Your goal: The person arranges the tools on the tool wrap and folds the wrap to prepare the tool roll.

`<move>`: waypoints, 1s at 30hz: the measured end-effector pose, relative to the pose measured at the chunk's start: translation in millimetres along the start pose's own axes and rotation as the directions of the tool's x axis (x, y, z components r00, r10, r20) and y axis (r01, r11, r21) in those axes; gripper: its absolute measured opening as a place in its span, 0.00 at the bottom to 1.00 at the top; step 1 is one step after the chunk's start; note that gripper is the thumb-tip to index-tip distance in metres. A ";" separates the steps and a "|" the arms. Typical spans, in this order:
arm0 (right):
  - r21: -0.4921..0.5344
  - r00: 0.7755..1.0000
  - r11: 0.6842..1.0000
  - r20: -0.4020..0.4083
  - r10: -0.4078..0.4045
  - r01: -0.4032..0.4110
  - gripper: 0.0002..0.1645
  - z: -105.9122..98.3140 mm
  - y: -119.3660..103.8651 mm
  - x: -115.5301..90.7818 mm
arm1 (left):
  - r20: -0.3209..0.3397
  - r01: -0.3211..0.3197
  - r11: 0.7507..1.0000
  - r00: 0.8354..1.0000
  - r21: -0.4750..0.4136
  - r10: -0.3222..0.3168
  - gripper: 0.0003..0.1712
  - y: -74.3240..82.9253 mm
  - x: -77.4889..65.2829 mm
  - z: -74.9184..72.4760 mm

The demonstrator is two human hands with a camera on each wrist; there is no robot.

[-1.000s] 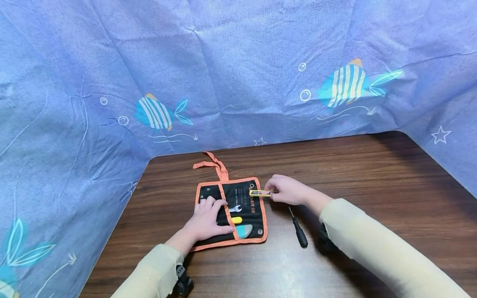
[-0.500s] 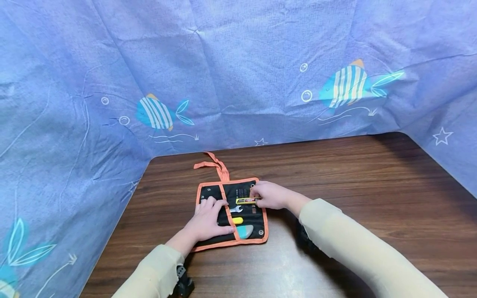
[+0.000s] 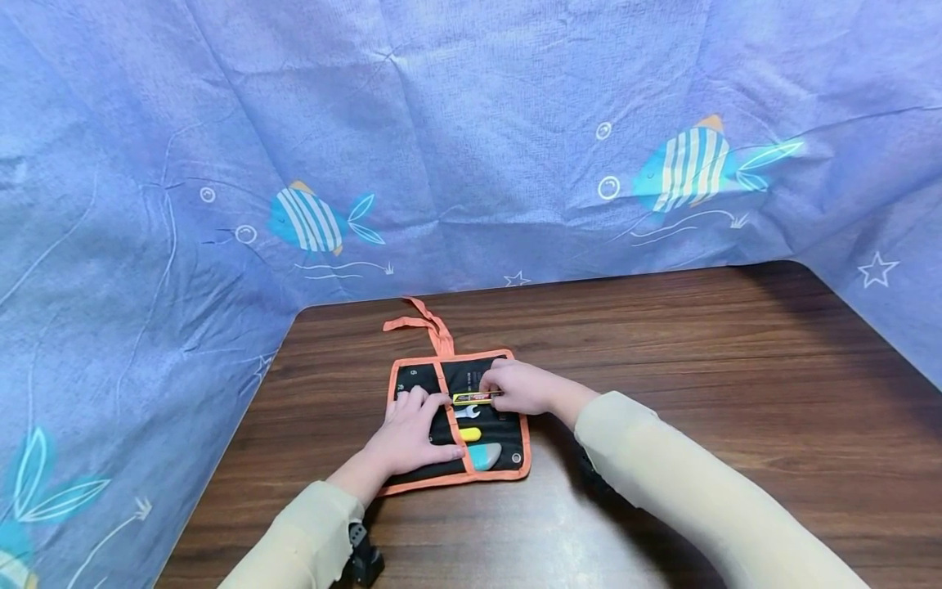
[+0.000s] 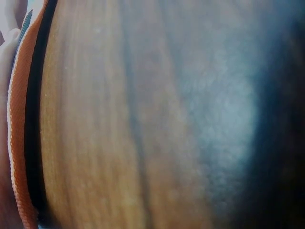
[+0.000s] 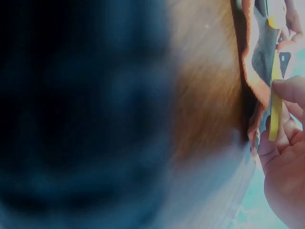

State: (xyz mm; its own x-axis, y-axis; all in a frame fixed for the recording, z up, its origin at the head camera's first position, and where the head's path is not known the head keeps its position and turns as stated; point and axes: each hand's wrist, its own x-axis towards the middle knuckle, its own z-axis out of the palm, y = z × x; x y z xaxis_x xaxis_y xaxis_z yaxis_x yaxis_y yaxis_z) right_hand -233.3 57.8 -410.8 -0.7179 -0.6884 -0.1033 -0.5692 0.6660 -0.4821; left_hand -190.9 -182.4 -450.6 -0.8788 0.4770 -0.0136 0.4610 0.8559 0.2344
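Observation:
A black tool roll with orange trim lies unfolded on the table. My left hand rests on its left part, fingers spread, with the thumb and forefinger at the orange pocket edge. From the pockets stick out a wrench, a yellow rounded handle and a teal-and-grey end. My right hand pinches a slim flat yellow bar with a dark and red label. The bar's left end is at the pocket edge above the wrench; whether it is inside, I cannot tell. In the right wrist view, thumb and fingers hold the yellow bar.
Orange tie straps trail from the roll's far side. The brown wooden table reaches back to a blue fish-patterned cloth. The right forearm crosses the table's right front.
My right hand has moved left with the yellow bar, from the roll's right edge to the pocket edge. The screwdriver beside the roll is now hidden behind the right arm. The left hand stays put.

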 end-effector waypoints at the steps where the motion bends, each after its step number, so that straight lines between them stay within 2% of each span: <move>1: -0.002 1.000 1.000 0.001 -0.001 0.001 0.10 0.4 -0.4 0.9 | 0.000 0.000 1.000 1.000 0.002 0.000 0.53 0.0 0.1 0.0; 11: -0.035 0.998 0.998 0.034 -0.049 0.050 0.09 -0.6 1.8 8.6 | -0.023 -0.002 1.000 1.000 -0.008 0.002 0.52 -1.2 0.5 1.6; 19: -0.023 0.997 0.999 0.063 -0.042 0.043 0.12 -0.2 0.7 12.1 | -0.039 0.014 0.999 0.999 -0.035 -0.015 0.53 -1.3 -0.2 3.0; 25: -0.074 0.996 0.993 0.034 -0.085 0.087 0.09 0.3 1.1 12.0 | -0.063 -0.005 1.000 0.998 -0.024 0.003 0.52 -1.6 -1.2 2.8; 30: -0.087 0.998 0.994 0.019 -0.057 0.059 0.08 2.8 -0.1 13.8 | -0.090 -0.029 0.999 0.996 -0.021 0.027 0.51 -4.4 -2.0 3.7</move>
State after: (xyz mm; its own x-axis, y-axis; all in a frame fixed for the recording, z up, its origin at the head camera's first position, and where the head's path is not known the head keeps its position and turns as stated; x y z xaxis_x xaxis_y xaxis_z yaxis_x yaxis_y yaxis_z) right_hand -242.1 47.5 -414.5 -0.6762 -0.7309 -0.0924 -0.6431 0.6468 -0.4099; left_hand -190.7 -186.4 -455.2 -0.8738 0.4796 0.0806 0.4832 0.8375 0.2551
